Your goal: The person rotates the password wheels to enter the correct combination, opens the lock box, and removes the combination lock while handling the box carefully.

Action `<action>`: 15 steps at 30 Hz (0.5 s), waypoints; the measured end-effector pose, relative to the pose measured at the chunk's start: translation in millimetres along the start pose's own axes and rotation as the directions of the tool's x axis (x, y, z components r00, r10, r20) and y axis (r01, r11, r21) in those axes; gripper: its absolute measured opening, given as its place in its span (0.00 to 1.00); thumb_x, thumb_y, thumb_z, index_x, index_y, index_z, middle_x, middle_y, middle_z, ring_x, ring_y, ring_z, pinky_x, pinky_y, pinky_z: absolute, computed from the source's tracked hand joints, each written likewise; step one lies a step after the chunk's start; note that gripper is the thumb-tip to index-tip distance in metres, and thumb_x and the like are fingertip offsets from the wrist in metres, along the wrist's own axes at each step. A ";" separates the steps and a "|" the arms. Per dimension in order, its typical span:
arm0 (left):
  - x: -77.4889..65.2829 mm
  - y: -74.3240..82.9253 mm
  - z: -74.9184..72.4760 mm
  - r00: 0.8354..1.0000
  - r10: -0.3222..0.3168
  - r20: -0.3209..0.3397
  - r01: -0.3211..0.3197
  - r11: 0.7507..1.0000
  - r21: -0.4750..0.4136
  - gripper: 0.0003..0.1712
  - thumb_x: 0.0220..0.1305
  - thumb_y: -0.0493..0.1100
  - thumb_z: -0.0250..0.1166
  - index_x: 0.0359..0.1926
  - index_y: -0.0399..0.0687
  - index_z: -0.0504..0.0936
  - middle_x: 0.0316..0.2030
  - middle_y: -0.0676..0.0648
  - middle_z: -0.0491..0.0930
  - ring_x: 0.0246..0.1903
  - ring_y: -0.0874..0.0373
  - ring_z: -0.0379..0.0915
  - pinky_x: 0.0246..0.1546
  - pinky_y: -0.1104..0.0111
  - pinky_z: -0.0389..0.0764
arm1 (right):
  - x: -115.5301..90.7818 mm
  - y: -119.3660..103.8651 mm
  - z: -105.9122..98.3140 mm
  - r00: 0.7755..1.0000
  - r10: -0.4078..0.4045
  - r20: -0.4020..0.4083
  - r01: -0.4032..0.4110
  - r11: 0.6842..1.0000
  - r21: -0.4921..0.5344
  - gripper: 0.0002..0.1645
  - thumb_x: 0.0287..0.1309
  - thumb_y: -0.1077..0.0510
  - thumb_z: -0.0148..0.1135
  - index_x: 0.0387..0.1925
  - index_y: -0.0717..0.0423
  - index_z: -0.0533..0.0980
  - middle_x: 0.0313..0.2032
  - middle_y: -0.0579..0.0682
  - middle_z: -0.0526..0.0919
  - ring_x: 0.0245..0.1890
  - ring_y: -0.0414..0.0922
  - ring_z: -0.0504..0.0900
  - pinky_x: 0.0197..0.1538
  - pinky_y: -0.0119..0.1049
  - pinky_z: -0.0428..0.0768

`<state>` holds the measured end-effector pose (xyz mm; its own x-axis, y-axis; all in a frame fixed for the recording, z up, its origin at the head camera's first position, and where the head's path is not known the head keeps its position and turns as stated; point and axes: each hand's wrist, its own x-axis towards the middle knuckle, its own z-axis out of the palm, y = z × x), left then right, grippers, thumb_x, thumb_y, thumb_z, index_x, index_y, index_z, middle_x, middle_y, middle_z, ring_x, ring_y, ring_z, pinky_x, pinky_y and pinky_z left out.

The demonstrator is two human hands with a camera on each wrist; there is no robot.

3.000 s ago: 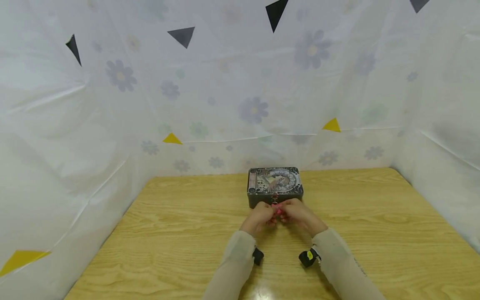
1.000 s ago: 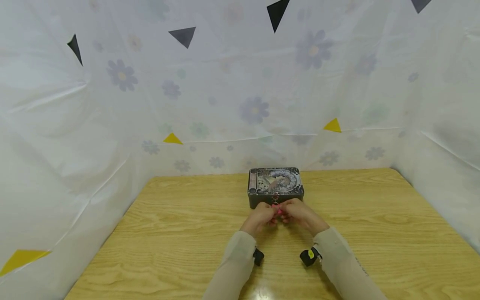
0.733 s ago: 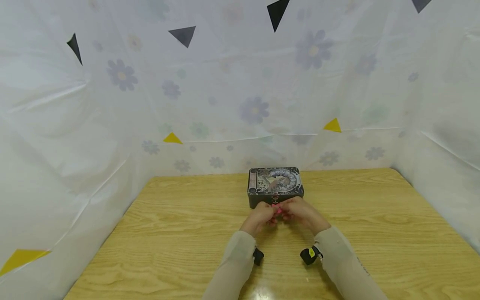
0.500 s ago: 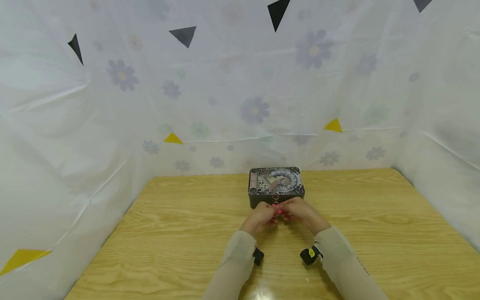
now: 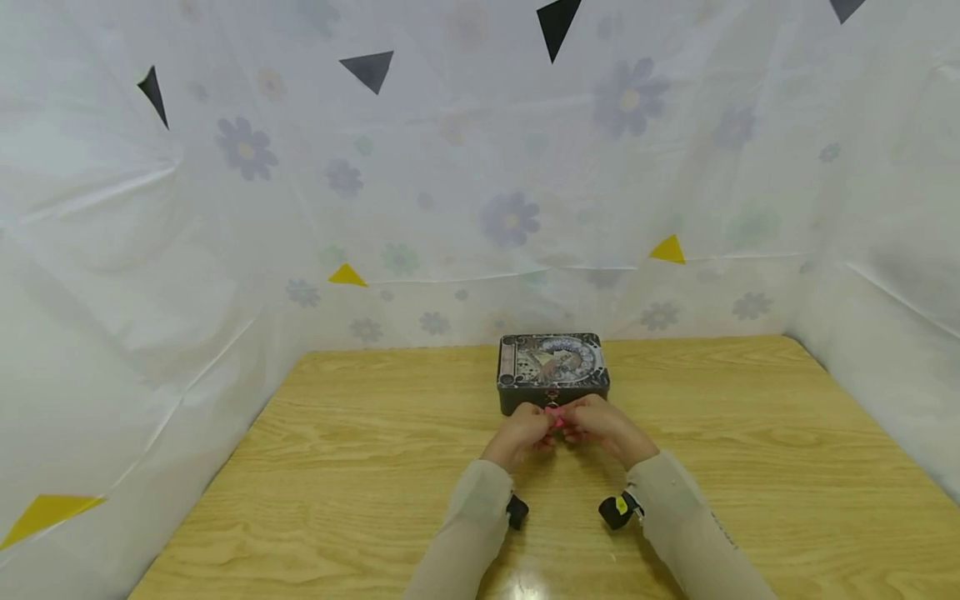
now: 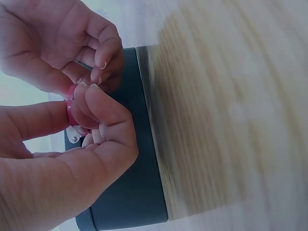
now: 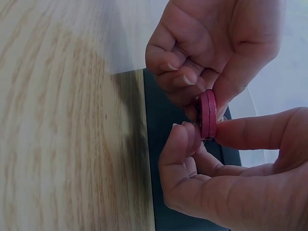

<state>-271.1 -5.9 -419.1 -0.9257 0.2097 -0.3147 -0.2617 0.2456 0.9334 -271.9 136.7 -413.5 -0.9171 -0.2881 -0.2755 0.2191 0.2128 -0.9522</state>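
Note:
A small pink padlock (image 5: 555,415) with a metal shackle (image 5: 552,405) hangs at the front of a dark tin box (image 5: 555,362), whose lid carries a printed picture. My left hand (image 5: 521,433) pinches the padlock's left side between thumb and fingers. From the other side, my right hand (image 5: 603,425) pinches it too. In the right wrist view the pink padlock (image 7: 207,114) shows edge-on, with the right hand (image 7: 226,178) below and the left hand (image 7: 211,48) above. Fingers cover most of its face; dark marks show along one side.
The box stands near the back edge of a wood-grain table (image 5: 360,467). White flowered sheeting (image 5: 450,208) surrounds the table at the back and sides. Black wrist cameras (image 5: 617,512) sit under both sleeves.
Both hands stay at the padlock in front of the box. The right hand's fingers have shifted very slightly; the box and padlock keep their place.

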 end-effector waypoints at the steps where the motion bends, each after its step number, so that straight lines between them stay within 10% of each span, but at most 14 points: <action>1: -0.4 0.6 0.3 1.000 0.001 -0.002 -0.001 1.000 0.001 0.13 0.68 0.32 0.51 0.25 0.38 0.73 0.23 0.48 0.69 0.19 0.60 0.67 0.23 0.72 0.74 | 0.1 0.1 0.1 1.000 -0.001 -0.002 0.001 1.000 0.002 0.20 0.67 0.68 0.42 0.52 0.82 0.69 0.31 0.52 0.79 0.28 0.40 0.76 0.36 0.33 0.80; 15: -0.7 0.4 2.4 1.000 0.000 -0.017 0.000 1.000 0.009 0.11 0.69 0.34 0.53 0.29 0.36 0.76 0.24 0.47 0.71 0.20 0.59 0.67 0.26 0.69 0.77 | 1.0 1.0 -2.4 1.000 -0.002 0.002 0.002 1.000 0.022 0.19 0.68 0.67 0.42 0.51 0.81 0.70 0.29 0.50 0.78 0.27 0.40 0.76 0.35 0.32 0.80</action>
<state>-270.0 -3.7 -418.9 -0.9303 0.1933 -0.3117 -0.2594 0.2540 0.9318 -273.4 138.9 -414.4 -0.9169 -0.2904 -0.2737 0.2244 0.1919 -0.9554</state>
